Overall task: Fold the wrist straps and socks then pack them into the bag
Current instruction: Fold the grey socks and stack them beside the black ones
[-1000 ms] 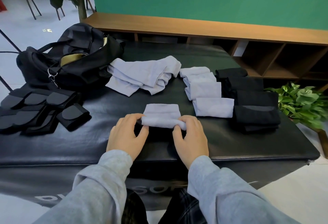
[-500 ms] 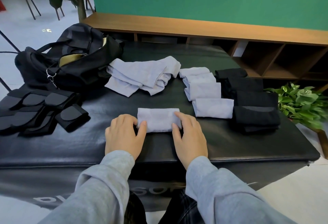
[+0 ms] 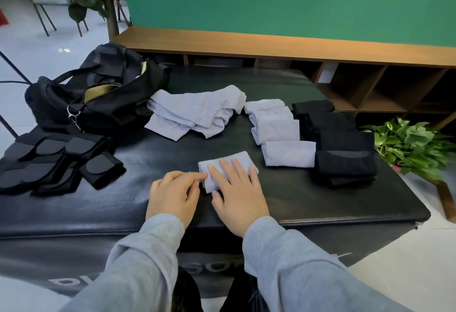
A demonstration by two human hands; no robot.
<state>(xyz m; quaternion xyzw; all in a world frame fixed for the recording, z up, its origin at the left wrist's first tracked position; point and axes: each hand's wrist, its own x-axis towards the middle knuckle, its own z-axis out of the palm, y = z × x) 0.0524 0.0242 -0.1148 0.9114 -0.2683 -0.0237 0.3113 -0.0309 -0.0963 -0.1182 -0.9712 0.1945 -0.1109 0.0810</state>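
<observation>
Sock fold, pressing flat.
Right hand open, palm down on it; left hand open at 9 o'clock; fold may spring apart once released.

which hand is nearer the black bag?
Left. The left hand lies on the mat on the black bag side; the right hand rests flat on the folded grey sock, farther away.

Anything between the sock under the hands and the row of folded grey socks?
In the head view, only bare black mat separates the sock under the right hand from the nearest folded grey sock.
</observation>
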